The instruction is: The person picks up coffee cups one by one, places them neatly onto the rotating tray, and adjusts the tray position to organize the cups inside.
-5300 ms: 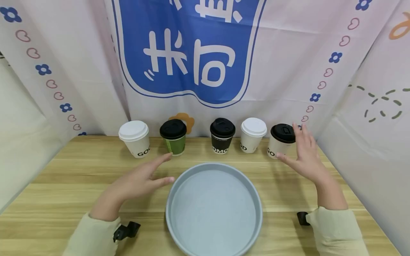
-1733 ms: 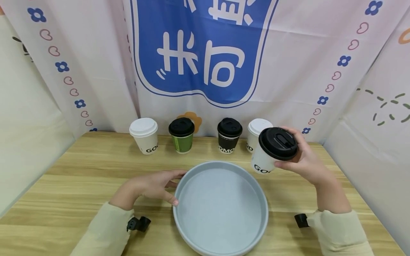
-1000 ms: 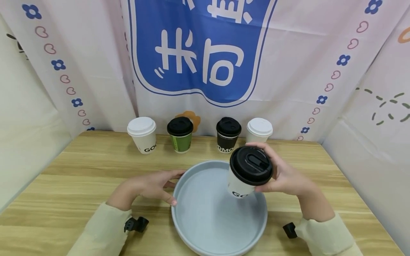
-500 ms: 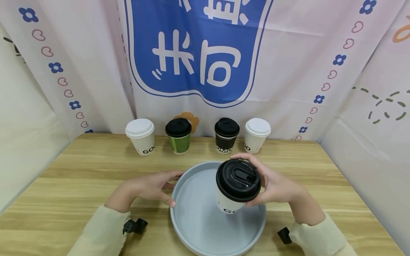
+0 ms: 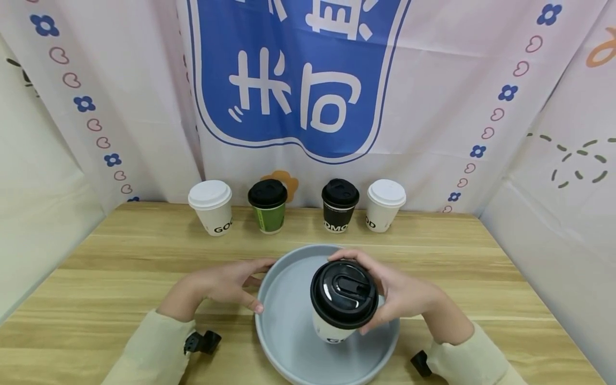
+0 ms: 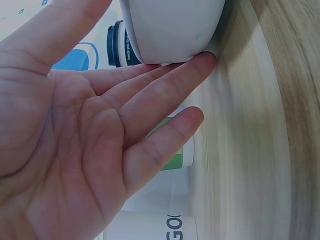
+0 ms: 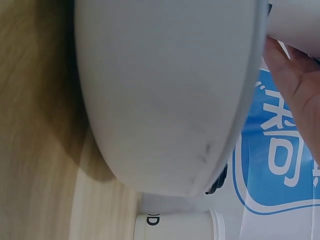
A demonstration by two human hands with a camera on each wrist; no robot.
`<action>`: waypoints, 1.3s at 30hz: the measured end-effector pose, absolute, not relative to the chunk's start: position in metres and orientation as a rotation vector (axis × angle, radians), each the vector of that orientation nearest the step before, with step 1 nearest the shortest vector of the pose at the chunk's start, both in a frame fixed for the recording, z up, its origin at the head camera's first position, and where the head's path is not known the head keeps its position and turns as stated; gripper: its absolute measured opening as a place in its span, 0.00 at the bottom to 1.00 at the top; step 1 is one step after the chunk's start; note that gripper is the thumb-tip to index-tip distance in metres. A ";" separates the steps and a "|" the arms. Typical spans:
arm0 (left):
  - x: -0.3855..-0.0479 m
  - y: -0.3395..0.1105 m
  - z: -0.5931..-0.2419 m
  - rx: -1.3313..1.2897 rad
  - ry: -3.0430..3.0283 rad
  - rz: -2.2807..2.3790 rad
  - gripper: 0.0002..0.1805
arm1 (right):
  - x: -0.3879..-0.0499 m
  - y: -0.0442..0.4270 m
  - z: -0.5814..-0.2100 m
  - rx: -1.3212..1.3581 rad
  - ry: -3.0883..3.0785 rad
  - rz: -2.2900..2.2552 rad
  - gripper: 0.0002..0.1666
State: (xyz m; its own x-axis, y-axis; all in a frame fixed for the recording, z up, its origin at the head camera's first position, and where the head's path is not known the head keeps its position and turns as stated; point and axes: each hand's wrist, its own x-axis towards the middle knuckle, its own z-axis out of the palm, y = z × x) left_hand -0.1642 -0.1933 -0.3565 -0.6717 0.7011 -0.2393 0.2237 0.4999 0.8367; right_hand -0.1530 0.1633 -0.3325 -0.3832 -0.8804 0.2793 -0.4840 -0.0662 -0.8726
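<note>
In the head view, my right hand [image 5: 401, 291] grips a white paper coffee cup [image 5: 326, 324] with a black lid [image 5: 344, 293]. This cup is over the round grey tray [image 5: 289, 326]; I cannot tell whether its base touches the tray. My left hand [image 5: 218, 283] is at the tray's left edge, thumb tip by the rim. The left wrist view shows the fingers of the left hand [image 6: 105, 125] extended, some touching the tray's outer wall [image 6: 175, 30]. Close up, the tray wall [image 7: 165, 100] fills much of the right wrist view and hides the cup's base.
Along the table's back edge stand a white-lidded cup [image 5: 212, 207], a green cup [image 5: 269, 214], a black cup [image 5: 339, 206] and another white cup [image 5: 384, 208]. Behind them hangs a printed cloth [image 5: 293, 96]. The wooden table [image 5: 120, 278] extends either side of the tray.
My right hand took the black-lidded white cup from the row's right end and brought it left and nearer, over the tray. My left hand moved to the tray's left rim and stays there.
</note>
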 end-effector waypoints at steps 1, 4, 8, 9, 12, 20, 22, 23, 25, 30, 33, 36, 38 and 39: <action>-0.164 -0.193 -0.356 0.756 2.176 1.100 0.55 | -0.153 0.163 -0.333 -1.455 1.833 -1.432 0.61; -0.165 -0.193 -0.356 0.753 2.177 1.097 0.56 | -0.152 0.161 -0.334 -1.425 1.810 -1.422 0.61; -0.164 -0.193 -0.355 0.742 2.184 1.089 0.55 | -0.151 0.159 -0.336 -1.428 1.789 -1.394 0.60; -0.164 -0.193 -0.355 0.738 2.185 1.088 0.55 | -0.151 0.159 -0.336 -1.438 1.785 -1.386 0.60; -0.163 -0.192 -0.355 0.729 2.193 1.084 0.55 | -0.152 0.157 -0.339 -1.461 1.756 -1.372 0.60; -0.163 -0.192 -0.356 0.742 2.191 1.086 0.55 | -0.152 0.153 -0.345 -1.467 1.699 -1.350 0.60; -0.163 -0.193 -0.356 0.739 2.196 1.083 0.55 | -0.152 0.151 -0.346 -1.476 1.686 -1.346 0.60; -0.163 -0.193 -0.355 0.735 2.196 1.083 0.55 | -0.152 0.151 -0.346 -1.485 1.680 -1.344 0.60; -0.163 -0.193 -0.355 0.728 2.193 1.086 0.55 | -0.152 0.150 -0.347 -1.497 1.661 -1.338 0.61; -0.164 -0.193 -0.356 0.724 2.185 1.096 0.54 | -0.152 0.148 -0.348 -1.502 1.618 -1.334 0.61; -0.164 -0.193 -0.356 0.729 2.185 1.095 0.54 | -0.151 0.147 -0.349 -1.495 1.599 -1.335 0.60; -0.164 -0.193 -0.356 0.726 2.185 1.095 0.55 | -0.151 0.146 -0.349 -1.483 1.571 -1.339 0.60; -0.164 -0.193 -0.356 0.722 2.188 1.094 0.55 | -0.151 0.145 -0.350 -1.478 1.551 -1.340 0.59; -0.164 -0.193 -0.356 0.722 2.191 1.092 0.55 | -0.151 0.145 -0.350 -1.480 1.544 -1.341 0.59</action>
State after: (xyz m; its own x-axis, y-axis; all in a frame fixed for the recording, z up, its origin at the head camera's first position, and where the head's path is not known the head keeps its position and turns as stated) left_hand -0.1641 -0.1933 -0.3561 -0.6848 0.6824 -0.2557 0.2064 0.5181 0.8300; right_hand -0.1511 0.1450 -0.3501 -0.1915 -0.9585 0.2113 -0.3439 -0.1361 -0.9291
